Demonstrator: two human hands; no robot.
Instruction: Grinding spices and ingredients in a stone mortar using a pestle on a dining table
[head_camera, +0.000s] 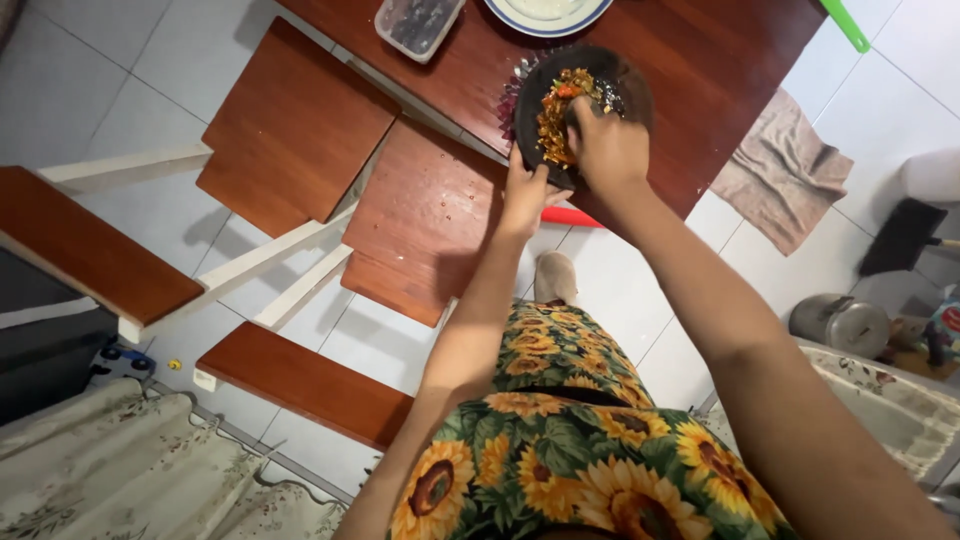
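Both hands work at the mortar (585, 110) on the desk (700, 90): left fingers (520, 180) clasp its near rim, right hand (608, 145) closed, probably around a hidden pestle. Chillies (556, 115) beyond the fingers look only coarsely crushed.

— What hems in the right hand (608, 150)?

— It sits inside the dark stone mortar (630, 85), whose rim rings it, with the chilli mash (558, 115) just left of it.

— And beyond it?

— A white plate (548, 14) and a clear plastic container (417, 24) stand farther along the wooden table (720, 60); bare tabletop lies to its right.

— The left hand (524, 195)?

— Against the mortar's near rim; a wooden stool (425, 215) stands just to its left.
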